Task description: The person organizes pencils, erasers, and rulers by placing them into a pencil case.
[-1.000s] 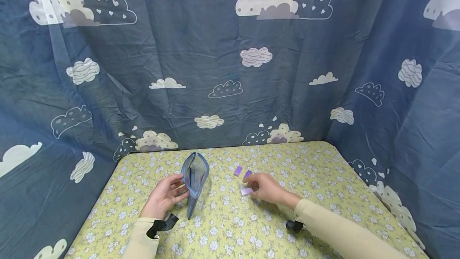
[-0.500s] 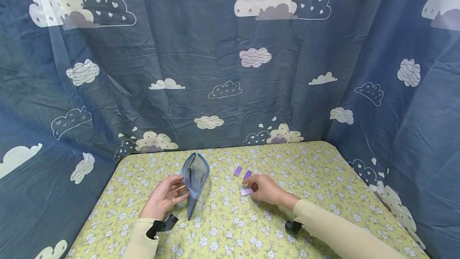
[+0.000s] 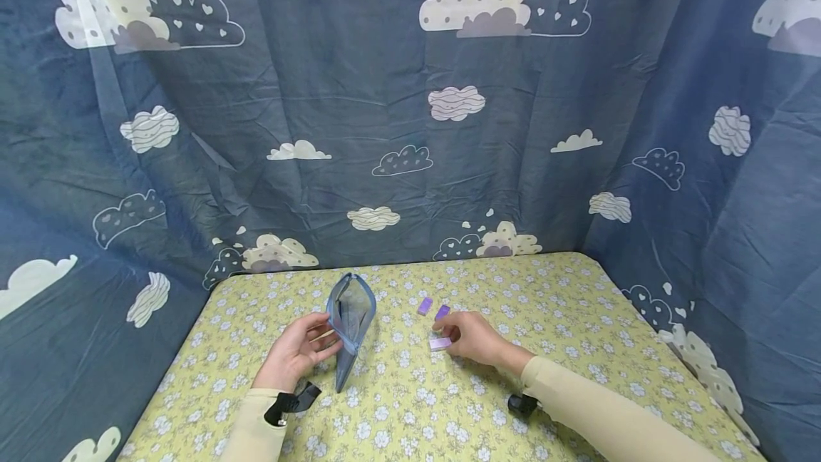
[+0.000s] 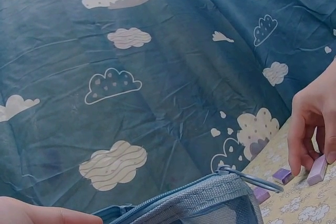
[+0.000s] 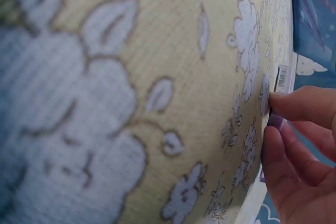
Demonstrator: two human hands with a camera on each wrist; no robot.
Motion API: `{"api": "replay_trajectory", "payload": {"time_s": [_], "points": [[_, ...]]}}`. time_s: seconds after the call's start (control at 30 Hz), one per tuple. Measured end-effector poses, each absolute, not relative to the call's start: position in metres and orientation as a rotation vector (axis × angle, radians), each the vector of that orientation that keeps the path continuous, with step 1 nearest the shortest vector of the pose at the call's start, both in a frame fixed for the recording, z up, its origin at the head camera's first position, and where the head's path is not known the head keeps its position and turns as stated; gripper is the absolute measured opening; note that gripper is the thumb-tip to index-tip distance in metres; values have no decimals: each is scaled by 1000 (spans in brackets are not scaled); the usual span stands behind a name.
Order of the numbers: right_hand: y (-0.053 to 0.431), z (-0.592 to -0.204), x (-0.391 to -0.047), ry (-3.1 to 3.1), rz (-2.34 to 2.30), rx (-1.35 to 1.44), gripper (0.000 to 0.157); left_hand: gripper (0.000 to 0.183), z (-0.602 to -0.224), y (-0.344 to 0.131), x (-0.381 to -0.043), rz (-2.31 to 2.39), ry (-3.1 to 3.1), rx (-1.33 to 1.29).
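My left hand point(image 3: 296, 349) holds a blue-grey zip pouch point(image 3: 346, 360) by its side, with the fingers at the rim. The pouch stands with its mouth open toward me. In the left wrist view, its zip edge point(image 4: 173, 196) and blue pull tab point(image 4: 257, 181) show. To the right, my right hand point(image 3: 477, 339) has thumb and fingers around a small lilac block point(image 3: 440, 343), close to the tabletop. A printed barcode point(image 5: 282, 77) shows on a block beside its fingertip. A darker purple block point(image 3: 442, 311) lies right by the index finger.
Another purple block point(image 3: 425, 305) lies just left of the dark one. All rest on a table with a yellow flowered cloth point(image 3: 398, 412). Dark blue cloud-print curtains point(image 3: 359, 120) hang behind the table and along both sides.
The left hand and the pouch have shifted very slightly right. The right hand stays almost still at the lilac block, and the other two blocks lie where they were.
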State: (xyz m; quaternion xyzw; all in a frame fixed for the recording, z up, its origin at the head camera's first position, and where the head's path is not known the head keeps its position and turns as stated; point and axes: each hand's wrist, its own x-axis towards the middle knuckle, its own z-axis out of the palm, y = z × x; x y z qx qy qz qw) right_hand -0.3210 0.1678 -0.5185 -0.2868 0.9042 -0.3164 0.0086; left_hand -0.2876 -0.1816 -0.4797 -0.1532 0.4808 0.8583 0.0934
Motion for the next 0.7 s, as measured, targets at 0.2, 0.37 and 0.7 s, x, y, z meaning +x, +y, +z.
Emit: {"api": "replay_trajectory", "payload": {"time_s": [0.2, 0.37, 0.7], "points": [[167, -520, -323, 2816, -996, -864, 38, 18, -481, -182, -288, 2562, 1401, -458], [167, -520, -323, 2825, -988, -886, 37, 19, -481, -182, -287, 2562, 1396, -459], [167, -518, -322, 2820, -991, -884, 35, 22, -480, -182, -286, 2559, 1416, -450]]}}
